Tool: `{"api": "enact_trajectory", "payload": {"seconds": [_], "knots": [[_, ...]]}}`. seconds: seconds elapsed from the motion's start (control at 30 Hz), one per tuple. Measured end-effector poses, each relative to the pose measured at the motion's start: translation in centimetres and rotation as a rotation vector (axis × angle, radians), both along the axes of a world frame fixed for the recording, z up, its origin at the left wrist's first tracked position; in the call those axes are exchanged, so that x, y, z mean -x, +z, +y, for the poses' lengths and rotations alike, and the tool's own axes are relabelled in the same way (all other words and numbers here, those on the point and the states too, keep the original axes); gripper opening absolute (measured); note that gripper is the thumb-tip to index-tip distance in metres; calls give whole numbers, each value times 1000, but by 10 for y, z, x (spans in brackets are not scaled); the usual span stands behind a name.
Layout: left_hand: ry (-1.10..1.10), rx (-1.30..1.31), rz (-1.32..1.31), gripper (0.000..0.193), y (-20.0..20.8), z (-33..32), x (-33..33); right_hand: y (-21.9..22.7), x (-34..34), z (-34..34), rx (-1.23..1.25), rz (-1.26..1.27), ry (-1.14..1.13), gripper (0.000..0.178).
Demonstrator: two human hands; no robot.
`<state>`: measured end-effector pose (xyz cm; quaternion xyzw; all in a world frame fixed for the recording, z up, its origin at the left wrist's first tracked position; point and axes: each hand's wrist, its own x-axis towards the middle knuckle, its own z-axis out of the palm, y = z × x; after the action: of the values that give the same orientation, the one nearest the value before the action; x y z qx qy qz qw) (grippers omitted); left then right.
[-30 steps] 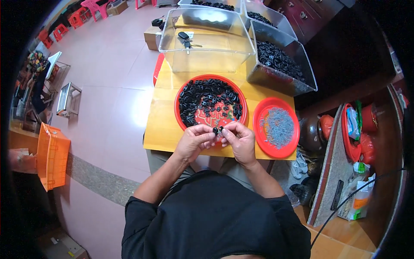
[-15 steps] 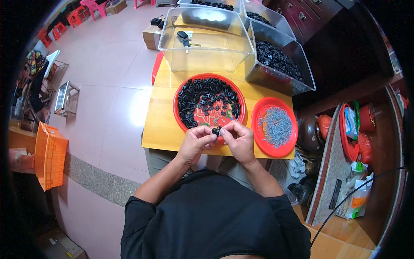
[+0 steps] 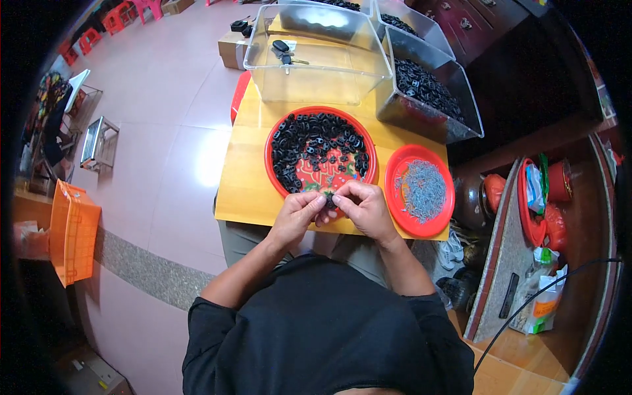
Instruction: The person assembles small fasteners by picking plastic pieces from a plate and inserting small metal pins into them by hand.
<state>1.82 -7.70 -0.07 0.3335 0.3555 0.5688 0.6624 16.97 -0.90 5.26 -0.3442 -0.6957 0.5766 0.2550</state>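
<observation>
A small black plastic part point(image 3: 330, 199) is pinched between my two hands at the near rim of a round red tray point(image 3: 270, 155). Thumb and fingers of my left hand point(image 3: 299, 212) are closed on its left side. My right hand point(image 3: 366, 209) grips it from the right, fingertips pressed together. Black plastic pieces point(image 3: 309, 135) heap up along the tray's far and left sides, over a printed red bottom. Right of my right hand sits a smaller red plate point(image 3: 392, 214) with a pile of thin silvery metal pins or screws point(image 3: 422, 191).
Behind the tray, a clear plastic box point(image 3: 316, 82) stands on the yellow table point(image 3: 240, 178), with keys point(image 3: 284, 52) visible through it. More clear bins hold black pieces point(image 3: 424, 85). An orange crate point(image 3: 76, 230) is at the left; a cluttered shelf point(image 3: 500, 250) is at the right.
The fingers of both hands have shifted slightly around the black part, which now sits deeper between the fingertips. The whole view has tilted a little.
</observation>
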Motion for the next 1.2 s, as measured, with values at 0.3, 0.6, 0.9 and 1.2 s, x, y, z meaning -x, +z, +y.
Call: {"api": "enact_trajectory", "payload": {"seconds": [0.3,0.6,0.9,1.2], "knots": [[109,63,-141,24,-7,-2,-4,-1,6,-8,-407,-87,-8,23],[169,44,-105,24,-4,-5,-11,-12,9,-18,-617,-112,-87,31],[253,-33,65,26,1,-10,-17,-27,9,-21,-720,2,-121,31],[264,-62,182,25,6,-9,-17,-32,8,-20,-805,29,-60,27]]}}
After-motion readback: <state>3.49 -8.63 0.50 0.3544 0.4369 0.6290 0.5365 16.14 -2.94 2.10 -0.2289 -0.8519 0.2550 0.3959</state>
